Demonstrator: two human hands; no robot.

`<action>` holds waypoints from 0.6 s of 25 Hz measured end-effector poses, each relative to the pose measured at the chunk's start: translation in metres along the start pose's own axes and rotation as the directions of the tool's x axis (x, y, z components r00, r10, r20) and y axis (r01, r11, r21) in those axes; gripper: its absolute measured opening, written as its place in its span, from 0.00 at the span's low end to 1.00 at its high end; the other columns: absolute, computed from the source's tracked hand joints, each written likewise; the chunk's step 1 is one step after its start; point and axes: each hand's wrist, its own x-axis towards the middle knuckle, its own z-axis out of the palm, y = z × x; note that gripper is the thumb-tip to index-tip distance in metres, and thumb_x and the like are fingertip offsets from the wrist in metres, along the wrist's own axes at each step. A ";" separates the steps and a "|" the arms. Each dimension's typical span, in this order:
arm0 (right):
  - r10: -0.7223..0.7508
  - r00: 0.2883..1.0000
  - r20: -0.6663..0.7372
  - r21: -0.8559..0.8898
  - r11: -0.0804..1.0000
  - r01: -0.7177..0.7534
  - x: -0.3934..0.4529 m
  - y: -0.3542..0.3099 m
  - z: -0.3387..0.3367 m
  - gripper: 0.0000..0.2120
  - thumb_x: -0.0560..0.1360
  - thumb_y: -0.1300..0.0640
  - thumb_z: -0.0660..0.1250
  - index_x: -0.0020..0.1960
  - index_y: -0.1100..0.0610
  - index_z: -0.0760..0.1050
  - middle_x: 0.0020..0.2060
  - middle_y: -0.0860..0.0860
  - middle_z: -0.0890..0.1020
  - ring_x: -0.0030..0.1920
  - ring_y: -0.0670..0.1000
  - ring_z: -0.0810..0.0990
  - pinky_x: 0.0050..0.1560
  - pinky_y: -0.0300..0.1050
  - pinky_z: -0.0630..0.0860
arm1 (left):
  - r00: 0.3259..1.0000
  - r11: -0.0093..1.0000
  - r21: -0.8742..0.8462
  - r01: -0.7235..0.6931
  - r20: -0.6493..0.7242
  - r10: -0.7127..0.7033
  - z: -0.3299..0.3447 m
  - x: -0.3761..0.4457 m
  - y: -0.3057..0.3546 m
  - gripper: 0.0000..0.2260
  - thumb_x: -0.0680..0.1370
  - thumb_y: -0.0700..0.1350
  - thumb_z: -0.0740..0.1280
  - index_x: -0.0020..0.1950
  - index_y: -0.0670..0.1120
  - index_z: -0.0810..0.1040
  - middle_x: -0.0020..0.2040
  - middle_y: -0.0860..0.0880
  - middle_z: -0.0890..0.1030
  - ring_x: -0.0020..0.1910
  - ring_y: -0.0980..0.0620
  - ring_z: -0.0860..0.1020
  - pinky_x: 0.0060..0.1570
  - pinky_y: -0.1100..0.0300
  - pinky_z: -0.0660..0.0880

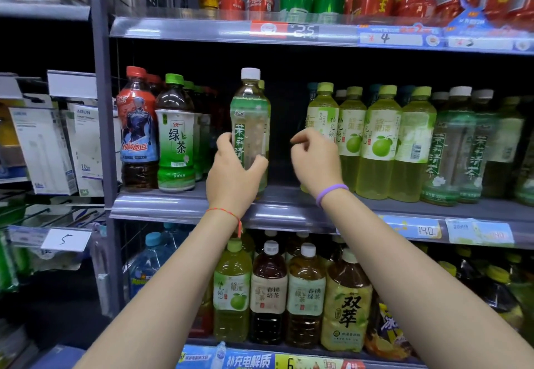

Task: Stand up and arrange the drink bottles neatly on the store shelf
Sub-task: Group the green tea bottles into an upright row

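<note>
Left hand (234, 177) grips the lower half of a jasmine tea bottle (250, 125) w/ white cap, upright on the middle shelf (179, 209), near the front edge, in a gap btwn rows. Right hand (315, 160) hovers just beside it, fingers loosely curled, holding nothing. To the left stand a green tea bottle (175, 137) and a red-capped bottle (137, 131), both upright. To the right, a row of yellow-green pomelo drink bottles (375, 143), upright, close together.
</note>
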 end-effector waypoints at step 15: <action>0.264 0.916 0.302 0.222 0.915 -0.337 -0.003 0.040 -0.042 0.47 0.73 0.29 0.61 0.79 0.56 0.51 0.72 0.51 0.67 0.67 0.51 0.70 0.65 0.48 0.68 | 0.978 0.971 0.118 0.208 0.002 -0.210 0.042 0.023 0.015 0.35 0.73 0.50 0.70 0.75 0.43 0.58 0.68 0.40 0.68 0.67 0.38 0.68 0.62 0.44 0.68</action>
